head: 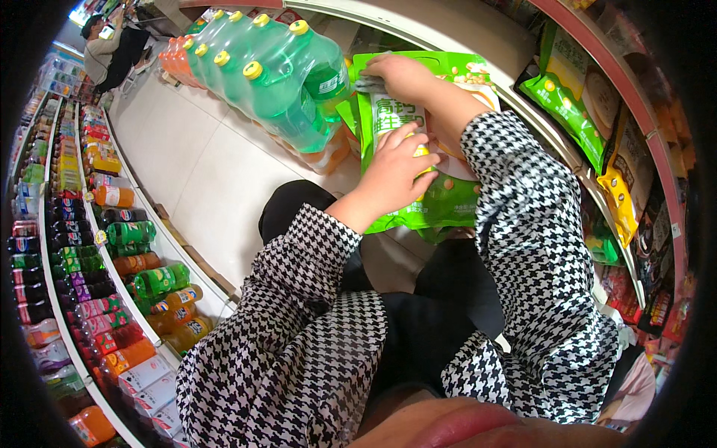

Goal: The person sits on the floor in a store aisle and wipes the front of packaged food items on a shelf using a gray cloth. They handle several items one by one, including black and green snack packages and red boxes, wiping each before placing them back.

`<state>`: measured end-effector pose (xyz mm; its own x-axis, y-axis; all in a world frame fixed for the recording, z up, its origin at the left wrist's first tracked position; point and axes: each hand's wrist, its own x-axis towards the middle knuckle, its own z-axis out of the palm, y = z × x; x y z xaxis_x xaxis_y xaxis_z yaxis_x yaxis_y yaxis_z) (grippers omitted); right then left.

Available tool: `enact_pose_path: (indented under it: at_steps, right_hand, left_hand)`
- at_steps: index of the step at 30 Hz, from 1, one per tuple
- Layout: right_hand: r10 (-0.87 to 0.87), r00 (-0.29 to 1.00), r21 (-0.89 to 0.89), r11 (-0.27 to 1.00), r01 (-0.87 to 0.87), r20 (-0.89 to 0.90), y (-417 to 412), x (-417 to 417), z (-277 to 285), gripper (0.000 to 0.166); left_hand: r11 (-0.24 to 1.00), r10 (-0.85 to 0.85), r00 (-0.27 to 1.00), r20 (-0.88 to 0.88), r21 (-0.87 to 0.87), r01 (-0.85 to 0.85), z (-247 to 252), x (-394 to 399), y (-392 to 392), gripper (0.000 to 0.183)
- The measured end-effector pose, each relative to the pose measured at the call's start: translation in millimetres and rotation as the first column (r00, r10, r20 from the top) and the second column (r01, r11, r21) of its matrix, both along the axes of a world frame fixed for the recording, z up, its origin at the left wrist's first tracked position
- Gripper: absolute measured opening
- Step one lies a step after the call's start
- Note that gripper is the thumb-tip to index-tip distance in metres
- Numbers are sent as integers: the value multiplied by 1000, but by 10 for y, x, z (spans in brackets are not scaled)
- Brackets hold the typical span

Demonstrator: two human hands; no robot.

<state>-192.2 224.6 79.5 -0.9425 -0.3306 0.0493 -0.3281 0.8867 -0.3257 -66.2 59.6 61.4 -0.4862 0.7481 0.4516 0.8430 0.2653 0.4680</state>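
Observation:
A glossy green food bag (pixel 459 207), printed with soybeans and bearing writing, is in front of me above my knees. My left hand (pixel 400 168) lies on its front with the fingers spread. At the bag's top edge, my right hand (pixel 406 78) presses a grey cloth (pixel 371 85) against it, the fingers bent over the cloth. What supports the bag from beneath is mostly hidden. Just left of it, on the floor, stands a shrink-wrapped pack of large green bottles (pixel 280 95) with yellow caps.
Shelves of drink bottles (pixel 159 280) curve along the left, above a pale tiled floor (pixel 173 140). On the right, a shelf with a red edge (pixel 610 56) holds more green bags (pixel 566 112) and a yellow bag (pixel 619 201). Another person (pixel 115 50) is at the far upper left.

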Motion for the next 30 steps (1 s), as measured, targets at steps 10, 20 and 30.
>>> enact_pose_path:
  at_steps: [10, 20, 30]
  right_hand:
    - [249, 967, -66, 967, -246, 56, 139, 396, -15, 49]
    - [-391, 906, -130, 919, 373, -165, 1129, 2102, 51, 37]
    - [-177, 941, 58, 978, 201, -289, -294, 2844, 21, 38]
  left_hand:
    - [998, -32, 999, 17, -50, 33, 75, -47, -19, 33]
    - [996, -52, 998, 25, -73, 53, 56, -69, 15, 33]
    - [991, -133, 979, 151, -10, 137, -8, -324, -73, 26]
